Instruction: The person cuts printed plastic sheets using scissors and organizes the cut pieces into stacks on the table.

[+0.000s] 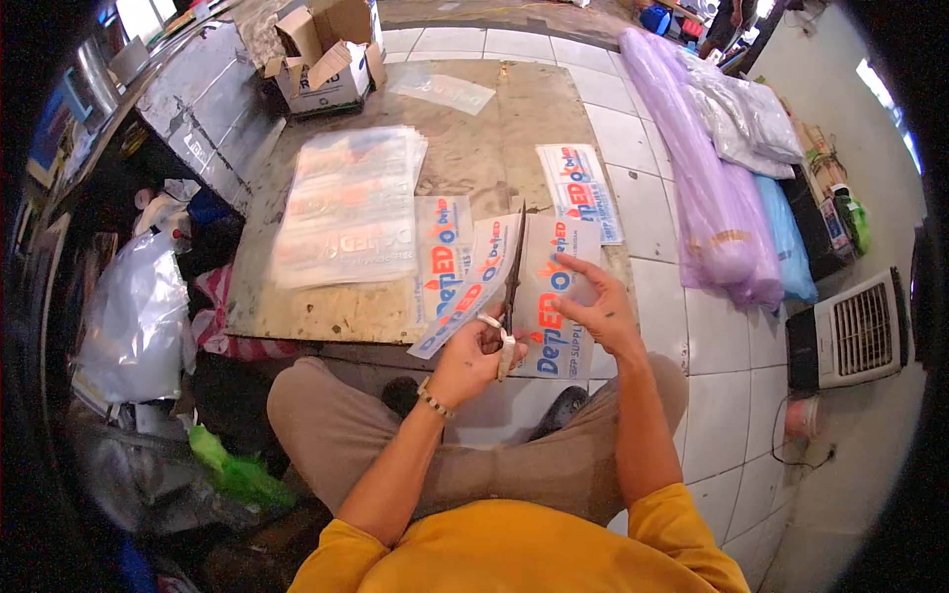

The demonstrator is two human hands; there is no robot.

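My left hand (pixel 471 364) is closed around the pale handles of a pair of scissors (pixel 513 272), whose dark blades point away from me. A narrow printed plastic strip (pixel 457 322) lies slanted beside the blades, above that hand. My right hand (pixel 605 314) is over a clear plastic sheet (pixel 560 348) with red and blue print, its thumb and forefinger apart against the surface. The sheet's near end reaches past the table edge. Another printed plastic piece (pixel 442 219) lies left of the scissors, and a small printed stack (pixel 576 178) lies beyond my right hand.
A low wooden table (pixel 474 148) bears a pile of clear plastic sheets (pixel 346 208), a loose plastic piece (pixel 445 92) and an opened cardboard box (pixel 326 74). Long purple plastic rolls (pixel 704 198) lie on the tiles at right, near a vented white unit (pixel 862 331). Plastic bags (pixel 138 316) crowd the left.
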